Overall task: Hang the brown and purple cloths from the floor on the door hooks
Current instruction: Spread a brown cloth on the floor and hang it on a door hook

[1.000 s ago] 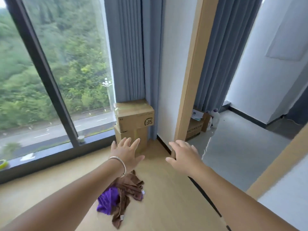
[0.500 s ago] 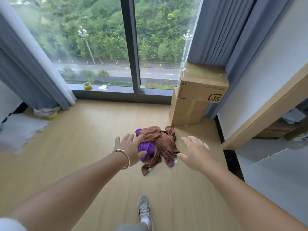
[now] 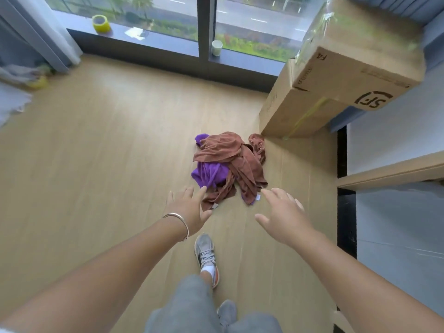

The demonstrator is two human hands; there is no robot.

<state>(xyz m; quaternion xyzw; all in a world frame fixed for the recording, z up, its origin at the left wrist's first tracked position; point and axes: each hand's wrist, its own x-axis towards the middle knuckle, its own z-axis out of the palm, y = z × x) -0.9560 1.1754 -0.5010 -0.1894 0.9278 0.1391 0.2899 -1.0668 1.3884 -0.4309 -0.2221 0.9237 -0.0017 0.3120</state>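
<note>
Step in hand: the reach for pickup, nothing lifted yet. The brown cloth (image 3: 230, 162) lies crumpled on the wooden floor (image 3: 96, 152), draped over and tangled with the purple cloth (image 3: 209, 175), the heap just ahead of both hands and beside the cardboard boxes (image 3: 312, 97). The left hand (image 3: 189, 210) is released, fingers spread, fingertips near the purple edge; the right hand (image 3: 281, 217) is likewise released, fingertips close to the brown hem. Neither grip holds anything. Next move, by judgement: lower both hands, grasp each cloth, and separate them. No door hooks are in view.
</note>
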